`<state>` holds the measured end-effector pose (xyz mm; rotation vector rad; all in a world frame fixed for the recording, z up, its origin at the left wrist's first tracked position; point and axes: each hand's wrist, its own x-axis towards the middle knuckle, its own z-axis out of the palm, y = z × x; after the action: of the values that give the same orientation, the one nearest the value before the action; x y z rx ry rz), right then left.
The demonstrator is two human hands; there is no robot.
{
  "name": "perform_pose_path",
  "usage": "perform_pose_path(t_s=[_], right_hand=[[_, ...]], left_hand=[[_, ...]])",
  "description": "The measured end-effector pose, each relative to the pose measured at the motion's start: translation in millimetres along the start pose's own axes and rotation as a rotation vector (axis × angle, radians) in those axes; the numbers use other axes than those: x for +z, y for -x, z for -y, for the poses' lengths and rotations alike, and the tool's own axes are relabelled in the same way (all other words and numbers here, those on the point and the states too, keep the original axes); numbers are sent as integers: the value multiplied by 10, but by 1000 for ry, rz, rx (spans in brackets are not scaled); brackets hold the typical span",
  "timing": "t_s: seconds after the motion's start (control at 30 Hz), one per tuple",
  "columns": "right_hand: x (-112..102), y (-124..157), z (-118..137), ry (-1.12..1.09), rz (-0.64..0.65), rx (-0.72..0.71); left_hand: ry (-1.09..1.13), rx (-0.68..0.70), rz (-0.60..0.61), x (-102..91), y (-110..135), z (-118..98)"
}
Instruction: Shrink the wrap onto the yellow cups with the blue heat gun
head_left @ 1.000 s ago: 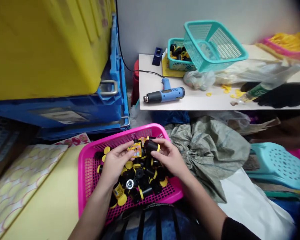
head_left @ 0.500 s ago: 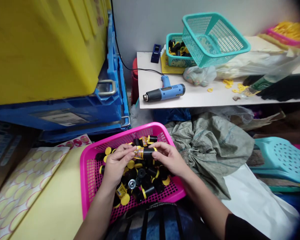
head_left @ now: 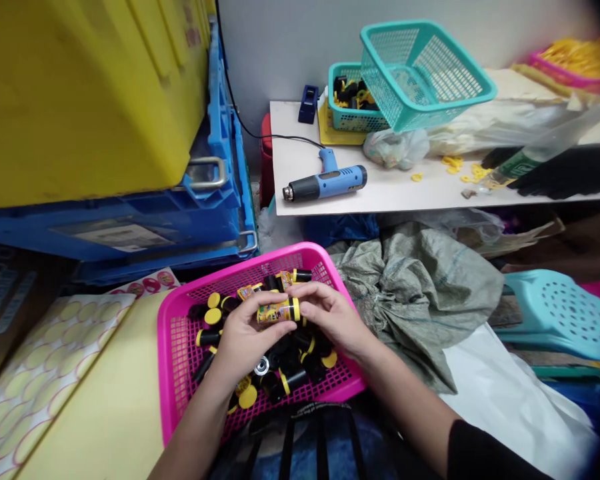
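My left hand (head_left: 241, 341) is closed round a small black cylinder with a yellow cap (head_left: 276, 312), its thumb below and its fingers above. A yellow printed label covers the cylinder's side. At the capped end, my right hand (head_left: 334, 319) pinches with fingers and thumb. Both hands are over a pink basket (head_left: 164, 360) on the lap. Inside the basket lie several black cylinders with yellow caps (head_left: 294, 377), some bearing printed labels. A round silver metal piece (head_left: 261, 365) shows on one of them.
Sticker sheets (head_left: 55, 360) lie at left, beside blue crates (head_left: 130, 230) and a yellow bin (head_left: 90, 100). On the white table rest a blue heat gun (head_left: 330, 183) and turquoise baskets (head_left: 425, 113). A grey sack (head_left: 415, 287) and turquoise stool (head_left: 575, 310) stand at right.
The cylinder has turned in my hands, so its printed label now faces me instead of bare black. My left hand has wrapped further round it, and my right stays at the capped end.
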<state>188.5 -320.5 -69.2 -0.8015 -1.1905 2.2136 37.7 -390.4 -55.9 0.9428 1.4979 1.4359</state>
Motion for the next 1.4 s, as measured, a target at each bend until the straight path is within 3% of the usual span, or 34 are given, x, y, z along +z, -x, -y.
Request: perform_pose_path(t_s=[0.1, 0.2, 0.4, 0.53, 0.6, 0.73, 0.9, 1.0, 1.1, 1.23, 1.4], right_hand=[[56, 28, -60, -206, 126, 162], [94, 31, -106, -278, 153, 202], [12, -39, -81, -226, 138, 294], [-12, -88, -127, -127, 218, 298], [15, -118, -162, 57, 235, 221], [7, -249, -52, 779, 257, 69], [-203, -636, 325, 1306, -80, -24], [-230, -846, 317, 1550, -57, -12], [-148, -915, 159, 1711, -15, -7], [-53, -847, 18, 1840, -88, 34], [-75, -762, 5, 1874, -92, 61]], left_hand=[[61, -23, 21, 25, 18, -8], [83, -51, 51, 18, 20, -1], [85, -147, 94, -41, 16, 14], [137, -221, 248, -105, 66, -26], [127, -221, 281, -149, 95, -34], [-87, -147, 204, -374, 107, 26], [-669, -85, -168, -970, 58, 214], [-1006, 19, -238, -1132, 23, 256], [-1010, 79, -111, -964, -88, 161], [-864, 13, 20, -457, -395, 48], [-735, -74, 121, 28, -713, 276]])
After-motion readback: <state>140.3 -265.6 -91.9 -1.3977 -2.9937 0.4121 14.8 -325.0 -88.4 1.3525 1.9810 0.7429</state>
